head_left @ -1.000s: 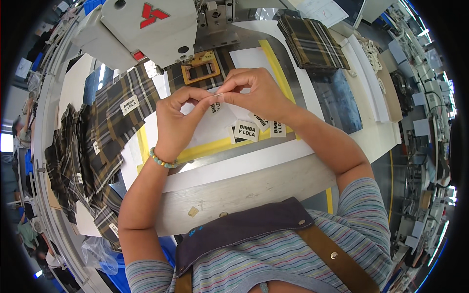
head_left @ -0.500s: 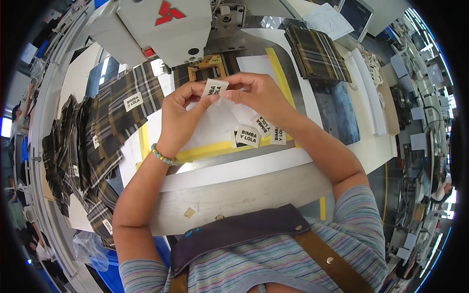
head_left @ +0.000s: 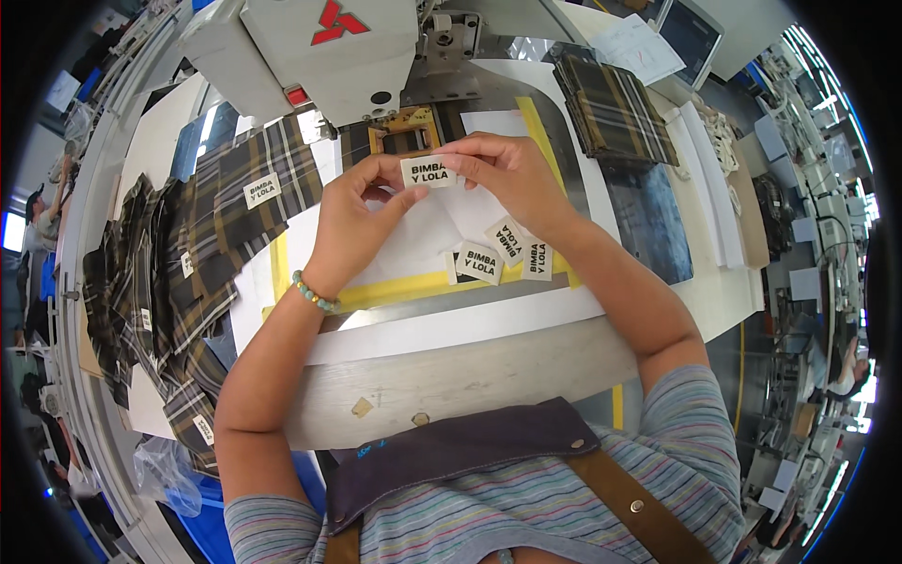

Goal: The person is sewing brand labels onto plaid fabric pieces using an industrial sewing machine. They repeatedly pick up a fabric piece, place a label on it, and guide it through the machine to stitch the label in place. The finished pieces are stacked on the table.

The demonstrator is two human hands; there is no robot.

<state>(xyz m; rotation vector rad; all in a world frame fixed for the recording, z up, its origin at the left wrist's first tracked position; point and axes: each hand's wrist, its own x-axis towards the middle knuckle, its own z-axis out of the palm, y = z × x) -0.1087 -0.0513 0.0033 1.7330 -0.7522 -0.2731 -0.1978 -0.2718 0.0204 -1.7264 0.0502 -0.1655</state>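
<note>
- Standing at the far side is a big white machine (head_left: 324, 61).
- Checked cloth (head_left: 221, 188) lies on my left; a folded pile (head_left: 615, 108) sits on my right.
- My left hand (head_left: 351, 207) and right hand (head_left: 515, 183) pinch the sides of one white label (head_left: 427, 171), held up over the white sheet (head_left: 376, 252).
- Loose labels (head_left: 479, 263) lie closer to me.

Shows one white label (head_left: 425, 173), rectangular, dark-lettered, nearly flat. Spans between left fingers (head_left: 404, 199) and right fingers (head_left: 475, 169), pinched at both ends; lettering upright, partly covered at right.
</note>
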